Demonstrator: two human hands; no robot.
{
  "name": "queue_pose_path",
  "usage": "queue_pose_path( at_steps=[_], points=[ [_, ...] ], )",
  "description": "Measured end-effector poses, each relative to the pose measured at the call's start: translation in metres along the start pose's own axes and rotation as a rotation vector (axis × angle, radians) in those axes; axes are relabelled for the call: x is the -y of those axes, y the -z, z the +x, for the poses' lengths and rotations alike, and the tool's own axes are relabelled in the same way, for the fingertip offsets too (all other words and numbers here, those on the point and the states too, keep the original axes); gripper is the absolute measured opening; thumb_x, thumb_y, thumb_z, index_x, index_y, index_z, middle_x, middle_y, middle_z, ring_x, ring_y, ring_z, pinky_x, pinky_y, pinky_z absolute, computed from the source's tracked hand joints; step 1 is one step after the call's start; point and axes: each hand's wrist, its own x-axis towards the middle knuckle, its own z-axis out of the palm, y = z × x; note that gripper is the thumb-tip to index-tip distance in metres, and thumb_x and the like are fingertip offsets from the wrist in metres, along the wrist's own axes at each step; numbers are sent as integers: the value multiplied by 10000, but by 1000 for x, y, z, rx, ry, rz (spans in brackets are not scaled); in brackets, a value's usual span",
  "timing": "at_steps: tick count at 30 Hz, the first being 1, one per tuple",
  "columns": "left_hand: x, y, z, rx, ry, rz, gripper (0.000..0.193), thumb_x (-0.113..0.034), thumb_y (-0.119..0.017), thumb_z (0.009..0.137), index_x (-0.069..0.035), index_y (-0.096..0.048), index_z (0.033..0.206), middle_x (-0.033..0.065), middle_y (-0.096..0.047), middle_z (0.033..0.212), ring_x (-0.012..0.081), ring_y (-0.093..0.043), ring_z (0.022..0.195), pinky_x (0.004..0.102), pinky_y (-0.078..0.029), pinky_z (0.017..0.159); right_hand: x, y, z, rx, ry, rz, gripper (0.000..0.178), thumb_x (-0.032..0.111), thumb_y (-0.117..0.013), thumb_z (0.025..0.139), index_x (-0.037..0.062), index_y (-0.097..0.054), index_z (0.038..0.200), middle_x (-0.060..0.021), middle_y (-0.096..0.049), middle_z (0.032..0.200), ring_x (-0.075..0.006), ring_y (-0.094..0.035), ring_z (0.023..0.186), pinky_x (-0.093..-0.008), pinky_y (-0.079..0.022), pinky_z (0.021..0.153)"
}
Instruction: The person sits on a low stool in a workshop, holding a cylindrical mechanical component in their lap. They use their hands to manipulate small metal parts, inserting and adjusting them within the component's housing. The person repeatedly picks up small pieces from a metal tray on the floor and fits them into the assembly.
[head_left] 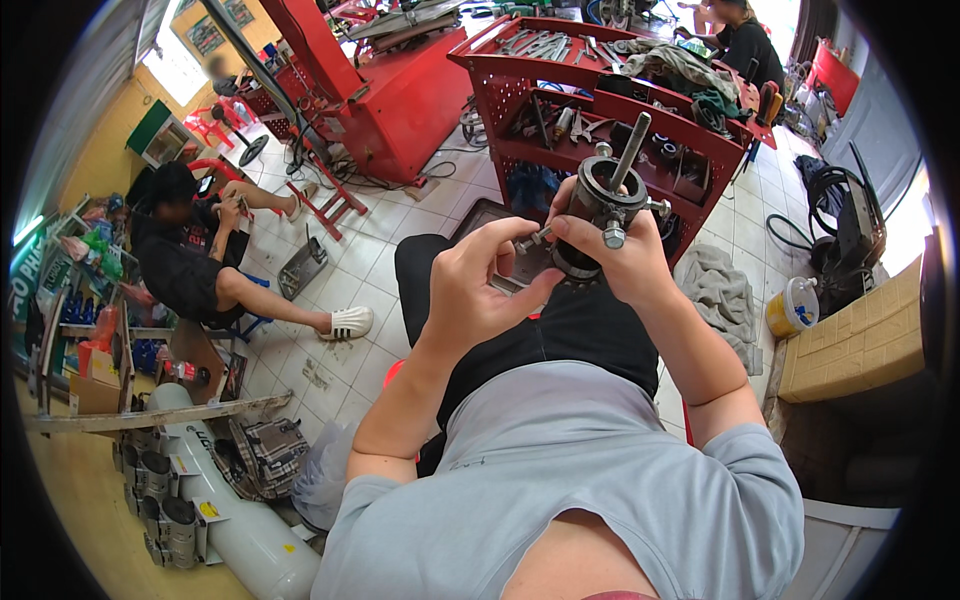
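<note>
Above my lap, my right hand (625, 262) is wrapped round a dark metal cylinder (598, 202) with bolts sticking out of its sides. A bare steel rod (630, 150) rises out of the cylinder's open top, tilted a little to the right. My left hand (482, 288) is at the cylinder's left side, its fingers pinching a small bolt (533, 241) that points outward. The thumb of this hand reaches toward the cylinder's lower end. My right fingers partly cover the cylinder's middle.
A red tool cart (590, 95) with wrenches and rags stands just ahead. Left of it is a red machine base (400, 105). A seated person (190, 240) is at the left, another at the far right. A grey cloth (718, 300) and a white bucket (793, 306) lie to the right.
</note>
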Motion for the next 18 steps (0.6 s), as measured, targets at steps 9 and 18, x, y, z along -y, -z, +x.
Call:
queue_pose_path(
  at_steps=[9,18],
  points=[
    [-7,4,-2,-30,34,6,352,-226,-816,692,-45,-645,941,6,-494,598,80,-453,502,224,-347,454,-3,1,1,-36,10,-28,204,83,-709,817,19,-600,978,-28,-617,860,-119,-616,784,-262,-484,718],
    [-8,3,-1,-29,82,-47,341,-247,-809,702,-45,-642,919,15,-525,616,88,-451,503,226,-359,468,-1,1,1,-20,9,-47,210,95,-718,812,16,-600,967,-33,-624,862,-118,-618,783,-263,-485,713]
  ],
)
